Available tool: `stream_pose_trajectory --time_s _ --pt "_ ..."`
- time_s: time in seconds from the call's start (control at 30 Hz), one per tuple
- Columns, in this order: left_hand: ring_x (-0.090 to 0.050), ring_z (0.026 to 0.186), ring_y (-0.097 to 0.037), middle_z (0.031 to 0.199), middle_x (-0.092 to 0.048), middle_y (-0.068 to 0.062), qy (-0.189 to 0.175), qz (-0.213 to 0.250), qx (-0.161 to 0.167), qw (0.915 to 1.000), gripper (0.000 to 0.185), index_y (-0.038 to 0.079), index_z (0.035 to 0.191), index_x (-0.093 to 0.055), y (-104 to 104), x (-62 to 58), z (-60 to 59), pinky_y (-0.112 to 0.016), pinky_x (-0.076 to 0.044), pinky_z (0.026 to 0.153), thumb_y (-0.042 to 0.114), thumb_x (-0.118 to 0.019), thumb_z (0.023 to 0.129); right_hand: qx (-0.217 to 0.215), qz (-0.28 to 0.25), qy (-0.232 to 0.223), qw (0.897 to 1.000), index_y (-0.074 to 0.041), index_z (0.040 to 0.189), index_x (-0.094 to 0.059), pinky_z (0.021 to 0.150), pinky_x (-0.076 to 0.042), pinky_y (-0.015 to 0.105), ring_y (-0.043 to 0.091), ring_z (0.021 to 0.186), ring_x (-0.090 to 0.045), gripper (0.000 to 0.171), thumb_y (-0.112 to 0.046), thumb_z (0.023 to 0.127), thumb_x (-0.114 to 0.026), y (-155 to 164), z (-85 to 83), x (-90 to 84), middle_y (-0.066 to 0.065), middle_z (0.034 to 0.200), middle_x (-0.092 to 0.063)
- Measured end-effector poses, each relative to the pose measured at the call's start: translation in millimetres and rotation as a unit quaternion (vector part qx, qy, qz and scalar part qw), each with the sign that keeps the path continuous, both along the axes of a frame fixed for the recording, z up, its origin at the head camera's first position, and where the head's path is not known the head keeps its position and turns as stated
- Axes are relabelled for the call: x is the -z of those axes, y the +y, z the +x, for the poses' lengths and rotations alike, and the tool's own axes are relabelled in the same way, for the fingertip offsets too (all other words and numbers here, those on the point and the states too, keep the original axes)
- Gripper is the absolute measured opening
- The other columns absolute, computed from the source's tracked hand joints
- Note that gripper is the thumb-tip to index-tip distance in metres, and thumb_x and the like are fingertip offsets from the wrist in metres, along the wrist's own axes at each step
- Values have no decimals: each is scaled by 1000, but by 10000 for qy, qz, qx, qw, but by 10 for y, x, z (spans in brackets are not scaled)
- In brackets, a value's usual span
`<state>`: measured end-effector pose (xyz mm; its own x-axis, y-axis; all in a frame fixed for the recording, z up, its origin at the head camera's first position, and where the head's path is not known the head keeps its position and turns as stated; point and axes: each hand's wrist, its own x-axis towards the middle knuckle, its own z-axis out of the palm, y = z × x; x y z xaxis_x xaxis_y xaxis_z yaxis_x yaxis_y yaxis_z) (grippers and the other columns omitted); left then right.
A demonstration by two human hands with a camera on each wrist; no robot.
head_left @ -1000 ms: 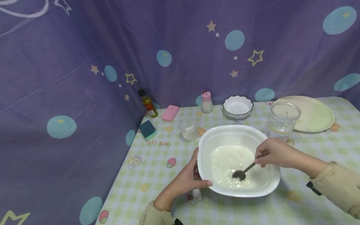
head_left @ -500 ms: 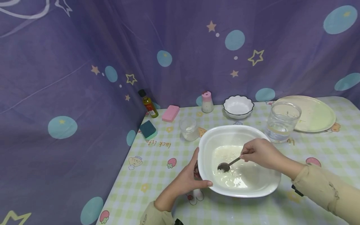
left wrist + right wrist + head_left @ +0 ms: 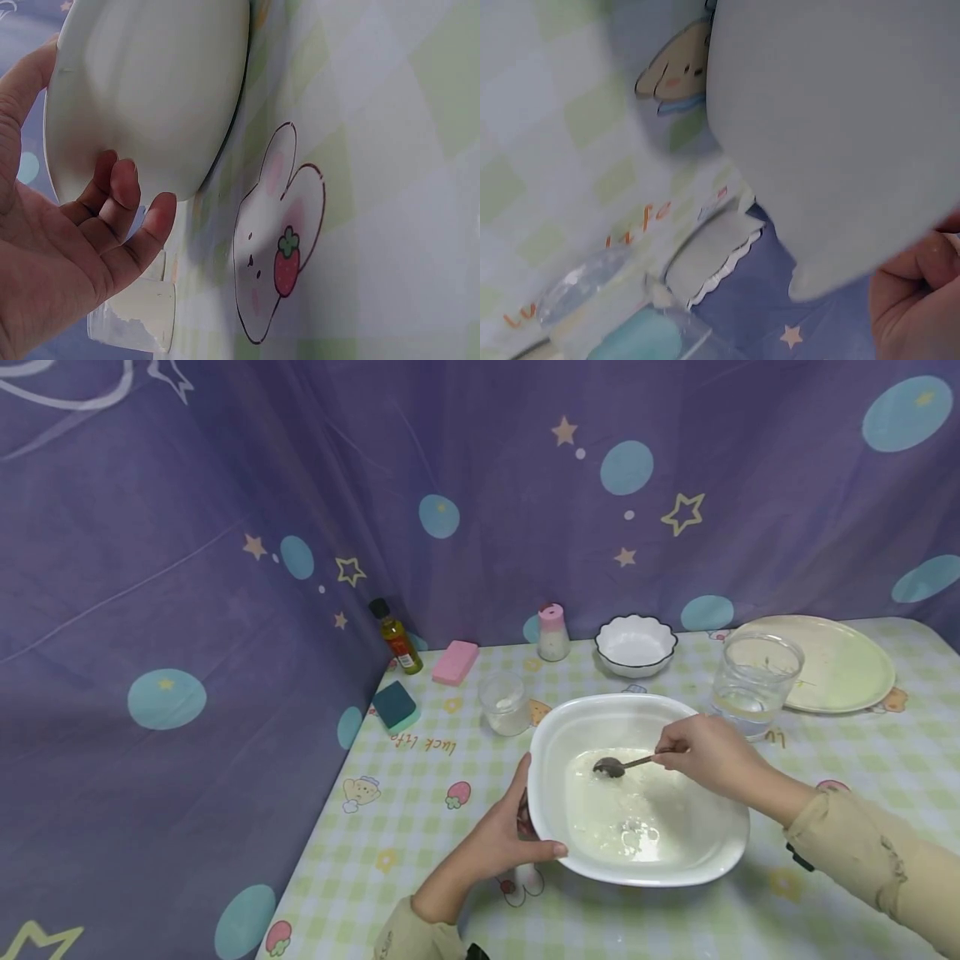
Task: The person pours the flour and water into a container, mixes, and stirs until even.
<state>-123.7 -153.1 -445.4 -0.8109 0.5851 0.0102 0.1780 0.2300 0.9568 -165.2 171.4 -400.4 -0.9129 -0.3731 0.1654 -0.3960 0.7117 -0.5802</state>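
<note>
A large white bowl (image 3: 637,710) sits on the checked tablecloth, with a wet white mixture (image 3: 626,814) in its bottom. My left hand (image 3: 498,835) grips the bowl's left rim, thumb over the edge and fingers (image 3: 124,191) curled under the outer wall (image 3: 150,97). My right hand (image 3: 705,756) pinches the handle of a metal spoon (image 3: 615,767), whose head lies in the far part of the mixture. In the right wrist view only the bowl's outer wall (image 3: 840,127) and a bit of my hand (image 3: 919,300) show.
Behind the bowl stand a small glass cup (image 3: 504,702), a clear glass jar (image 3: 753,681), a scalloped white bowl (image 3: 635,645), a pink-capped shaker (image 3: 552,632), an oil bottle (image 3: 395,637), a pink sponge (image 3: 454,662) and a teal sponge (image 3: 395,705). A pale plate (image 3: 832,662) lies at the right.
My right hand has swept the spoon from the bowl's near right side to the left and then toward the far side, stirring the mixture. The left hand stays on the rim.
</note>
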Motion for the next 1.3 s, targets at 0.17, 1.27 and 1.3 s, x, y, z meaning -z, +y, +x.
stream_pose_trajectory --time_s 0.17,1.27,1.3 --pt "-66 87 -18 115 -63 -20 -25 18 2 10000 119 29 157 8 -3 0 3 -36 -57 75 19 -82 79 45 273 23 9996 -19 73 -71 54 -43 27 6 60 -53 13 -11 82 -76 98 0 -66 -13 67 -64" --pt "-68 89 -22 118 -60 -25 -96 342 124 9993 120 28 157 8 7 19 -9 -38 -57 76 16 -82 79 -881 1011 -974 9862 -23 68 -65 53 -40 23 3 55 -49 19 -15 79 -78 426 76 -358 -15 60 -57" --pt "-68 89 -22 118 -60 -25 -91 359 133 9992 119 28 157 8 6 21 -10 -38 -57 76 16 -82 79 -966 891 -1036 9859 -22 68 -65 52 -41 23 2 55 -50 20 -14 79 -78 417 83 -344 -15 60 -57"
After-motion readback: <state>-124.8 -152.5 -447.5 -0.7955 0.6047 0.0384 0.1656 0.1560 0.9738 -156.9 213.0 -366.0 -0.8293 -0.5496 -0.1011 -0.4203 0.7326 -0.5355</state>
